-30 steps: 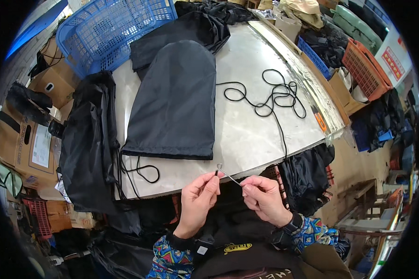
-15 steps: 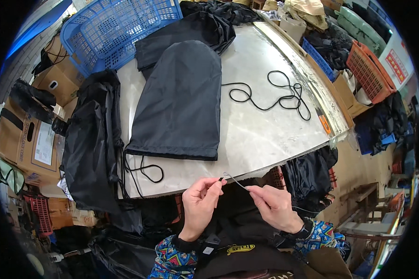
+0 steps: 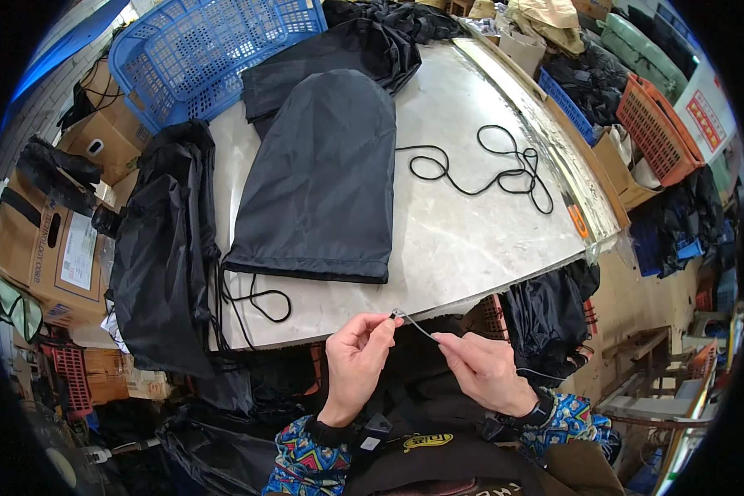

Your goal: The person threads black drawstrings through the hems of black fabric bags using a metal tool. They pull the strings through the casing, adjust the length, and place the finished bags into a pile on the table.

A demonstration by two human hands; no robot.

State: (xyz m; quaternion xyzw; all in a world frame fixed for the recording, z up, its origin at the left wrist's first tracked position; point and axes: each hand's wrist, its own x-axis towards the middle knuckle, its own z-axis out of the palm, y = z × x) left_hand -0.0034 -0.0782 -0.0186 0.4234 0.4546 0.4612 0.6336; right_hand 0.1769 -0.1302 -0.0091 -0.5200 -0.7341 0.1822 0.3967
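Note:
Over the table's front edge, my left hand [image 3: 357, 364] pinches a small black piece, apparently a cord end [image 3: 393, 317], between thumb and fingers. My right hand [image 3: 489, 374] is closed on a thin grey wire [image 3: 417, 327]. The wire's far tip, which looks looped, meets the black end at my left fingertips; whether it is threaded is too small to tell. Beyond my hands, a flat black drawstring bag [image 3: 318, 182] lies on the pale table [image 3: 463, 256]. A black cord [image 3: 498, 178] runs from under or beside its right edge in loose loops.
More black bags [image 3: 169, 256] hang over the table's left edge, with others [image 3: 335, 70] heaped behind. A blue plastic basket [image 3: 215, 62] stands at the back left. An orange-handled cutter [image 3: 576, 221] lies at the right edge. Cardboard boxes [image 3: 50, 256] stand left.
The wire's tip has come closer to the black end in my left fingers, and my right hand has shifted slightly left. The bag and loose cord have stayed put.

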